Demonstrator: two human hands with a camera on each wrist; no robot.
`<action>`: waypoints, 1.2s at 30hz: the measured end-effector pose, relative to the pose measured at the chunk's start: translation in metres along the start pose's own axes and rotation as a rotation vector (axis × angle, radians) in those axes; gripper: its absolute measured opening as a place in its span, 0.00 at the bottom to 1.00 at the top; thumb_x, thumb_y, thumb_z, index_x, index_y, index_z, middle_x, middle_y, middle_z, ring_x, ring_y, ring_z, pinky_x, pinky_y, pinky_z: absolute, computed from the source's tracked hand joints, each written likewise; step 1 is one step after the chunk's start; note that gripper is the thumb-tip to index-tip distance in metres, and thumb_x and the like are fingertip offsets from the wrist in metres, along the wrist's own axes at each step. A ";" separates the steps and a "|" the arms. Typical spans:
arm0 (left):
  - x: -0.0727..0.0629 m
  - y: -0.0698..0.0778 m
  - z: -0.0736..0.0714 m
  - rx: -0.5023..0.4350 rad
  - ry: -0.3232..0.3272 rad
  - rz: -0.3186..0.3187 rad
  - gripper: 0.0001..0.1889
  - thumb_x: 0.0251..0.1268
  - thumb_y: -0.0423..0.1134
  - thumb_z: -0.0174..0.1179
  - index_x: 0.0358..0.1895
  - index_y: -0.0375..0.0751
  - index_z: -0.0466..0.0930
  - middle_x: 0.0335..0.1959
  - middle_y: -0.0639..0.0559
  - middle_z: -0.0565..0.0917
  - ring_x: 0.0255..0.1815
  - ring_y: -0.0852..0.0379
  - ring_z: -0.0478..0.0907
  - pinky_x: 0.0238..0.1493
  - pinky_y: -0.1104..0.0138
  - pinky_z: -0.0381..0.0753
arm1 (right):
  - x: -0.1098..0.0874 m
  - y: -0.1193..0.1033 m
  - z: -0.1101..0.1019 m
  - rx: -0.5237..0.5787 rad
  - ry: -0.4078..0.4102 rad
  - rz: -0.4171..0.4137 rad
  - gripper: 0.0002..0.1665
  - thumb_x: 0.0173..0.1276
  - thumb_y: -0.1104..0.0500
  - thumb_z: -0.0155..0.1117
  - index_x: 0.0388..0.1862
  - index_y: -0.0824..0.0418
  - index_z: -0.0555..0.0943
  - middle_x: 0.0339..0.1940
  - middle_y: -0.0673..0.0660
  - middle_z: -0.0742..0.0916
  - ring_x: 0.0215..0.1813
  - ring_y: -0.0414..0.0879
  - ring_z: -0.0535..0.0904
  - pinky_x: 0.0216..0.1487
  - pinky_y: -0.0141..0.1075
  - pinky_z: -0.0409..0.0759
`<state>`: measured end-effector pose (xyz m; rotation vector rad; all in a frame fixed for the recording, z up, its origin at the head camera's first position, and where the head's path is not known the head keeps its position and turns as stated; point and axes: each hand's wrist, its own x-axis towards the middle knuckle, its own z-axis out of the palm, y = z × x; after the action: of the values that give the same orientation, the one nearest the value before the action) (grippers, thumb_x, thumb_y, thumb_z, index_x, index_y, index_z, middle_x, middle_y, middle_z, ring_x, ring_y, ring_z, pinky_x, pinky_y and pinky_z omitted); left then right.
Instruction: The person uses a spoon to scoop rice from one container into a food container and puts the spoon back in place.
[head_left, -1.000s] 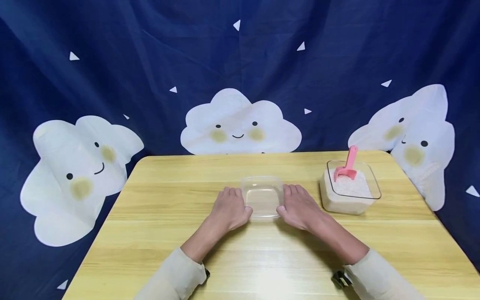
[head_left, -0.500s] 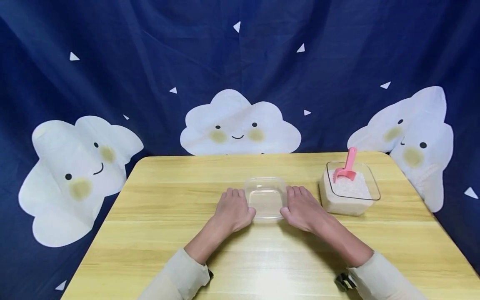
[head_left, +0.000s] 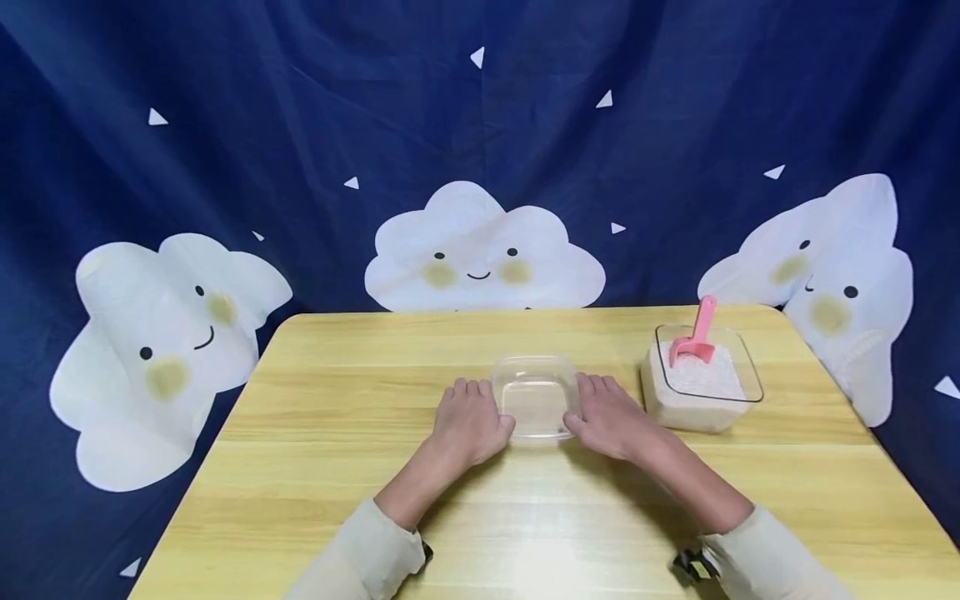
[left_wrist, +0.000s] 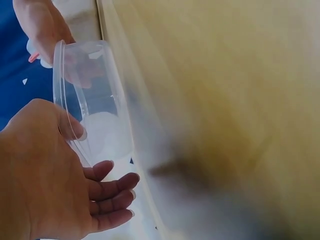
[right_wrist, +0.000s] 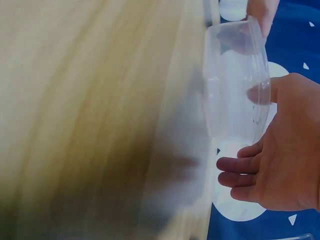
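Note:
A clear plastic food container, open at the top, stands on the table between both hands. Along its left side, my left hand holds it, thumb by the near corner and fingers towards the far end. On the opposite side my right hand grips it in the same manner. Through the clear wall the left thumb shows against the container in the left wrist view. The other fingers bend loosely beside its lower side. In the right wrist view the right thumb lies against the rim.
A square clear tub of white grains, perhaps rice, stands to the right of the right hand. A pink scoop sticks up out of the grains. Behind the wooden table hangs a dark blue curtain with cloud prints.
Both hands and the clear container have shifted slightly to the right over the table, mostly in the first half second. The tub and scoop stay in place.

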<state>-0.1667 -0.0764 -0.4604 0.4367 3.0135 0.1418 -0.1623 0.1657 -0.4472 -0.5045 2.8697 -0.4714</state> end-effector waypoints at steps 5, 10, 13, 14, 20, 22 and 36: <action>-0.002 0.003 -0.001 -0.008 0.020 -0.007 0.23 0.67 0.52 0.42 0.46 0.34 0.72 0.41 0.41 0.79 0.45 0.45 0.71 0.55 0.55 0.73 | -0.002 0.000 -0.005 0.033 -0.011 0.001 0.51 0.79 0.38 0.51 0.79 0.79 0.54 0.77 0.78 0.66 0.79 0.75 0.60 0.80 0.63 0.58; -0.002 0.004 0.001 -0.007 0.026 -0.013 0.22 0.66 0.52 0.42 0.45 0.34 0.72 0.39 0.42 0.79 0.42 0.46 0.70 0.51 0.57 0.73 | -0.002 0.000 -0.008 0.061 0.002 -0.002 0.52 0.78 0.38 0.55 0.80 0.77 0.55 0.76 0.78 0.68 0.78 0.74 0.62 0.78 0.64 0.62; -0.002 0.004 0.001 -0.002 0.030 -0.015 0.22 0.66 0.51 0.42 0.45 0.34 0.72 0.39 0.43 0.79 0.42 0.47 0.70 0.50 0.57 0.74 | -0.003 0.000 -0.011 0.056 0.029 -0.008 0.51 0.77 0.40 0.58 0.79 0.77 0.57 0.75 0.77 0.70 0.77 0.72 0.65 0.76 0.64 0.64; -0.002 0.004 0.000 -0.003 0.032 -0.014 0.22 0.67 0.51 0.43 0.45 0.34 0.72 0.39 0.42 0.79 0.42 0.47 0.70 0.50 0.57 0.74 | -0.003 0.000 -0.011 0.047 0.039 -0.015 0.50 0.77 0.40 0.59 0.78 0.77 0.59 0.74 0.76 0.71 0.76 0.71 0.66 0.76 0.63 0.65; -0.003 0.005 -0.001 -0.003 0.030 -0.015 0.22 0.68 0.51 0.44 0.47 0.33 0.72 0.40 0.42 0.79 0.42 0.47 0.71 0.50 0.57 0.74 | -0.007 0.001 -0.016 0.018 0.085 -0.063 0.46 0.76 0.44 0.61 0.76 0.76 0.63 0.70 0.75 0.75 0.74 0.69 0.70 0.74 0.61 0.68; -0.003 0.005 -0.001 -0.003 0.026 -0.016 0.22 0.68 0.51 0.44 0.47 0.33 0.72 0.40 0.42 0.79 0.42 0.47 0.70 0.50 0.57 0.74 | -0.008 0.001 -0.018 0.011 0.092 -0.083 0.45 0.76 0.45 0.62 0.76 0.76 0.64 0.70 0.75 0.76 0.73 0.69 0.72 0.74 0.61 0.69; -0.002 0.005 -0.001 0.004 0.013 -0.015 0.23 0.66 0.51 0.42 0.47 0.33 0.72 0.39 0.42 0.78 0.43 0.47 0.71 0.51 0.57 0.74 | -0.010 0.000 -0.041 -0.039 0.211 -0.273 0.36 0.74 0.49 0.65 0.70 0.71 0.73 0.63 0.68 0.82 0.65 0.63 0.81 0.67 0.56 0.78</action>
<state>-0.1633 -0.0726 -0.4585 0.4147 3.0298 0.1384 -0.1627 0.1810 -0.4077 -0.9128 3.0268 -0.5417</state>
